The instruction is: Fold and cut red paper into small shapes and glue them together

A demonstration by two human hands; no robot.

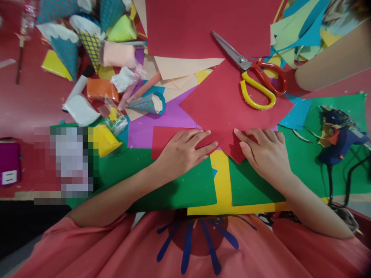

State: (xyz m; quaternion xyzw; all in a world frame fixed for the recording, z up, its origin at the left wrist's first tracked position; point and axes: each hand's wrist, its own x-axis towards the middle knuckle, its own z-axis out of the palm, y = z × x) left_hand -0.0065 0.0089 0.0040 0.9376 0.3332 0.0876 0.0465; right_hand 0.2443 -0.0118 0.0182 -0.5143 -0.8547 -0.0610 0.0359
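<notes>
My left hand [185, 148] lies with spread fingers on a red paper strip [162, 136], over a green sheet [179, 185]. My right hand [265, 152] rests on the lower part of an angular red paper piece [220, 100]. Its index finger and thumb point inward, and the other fingers lie loosely bent. Whether the strip and the angular piece are joined is hard to see between the hands. Just beyond, scissors [242, 60] with one red and one yellow handle lie with blades closed across the red paper.
Paper cones [63, 46], clay packets [118, 54] and a yellow packet [106, 141] crowd the left. A blue glue gun [333, 146] with a cord sits at right, below a cardboard tube [327, 61]. A large red sheet [203, 27] lies at the back.
</notes>
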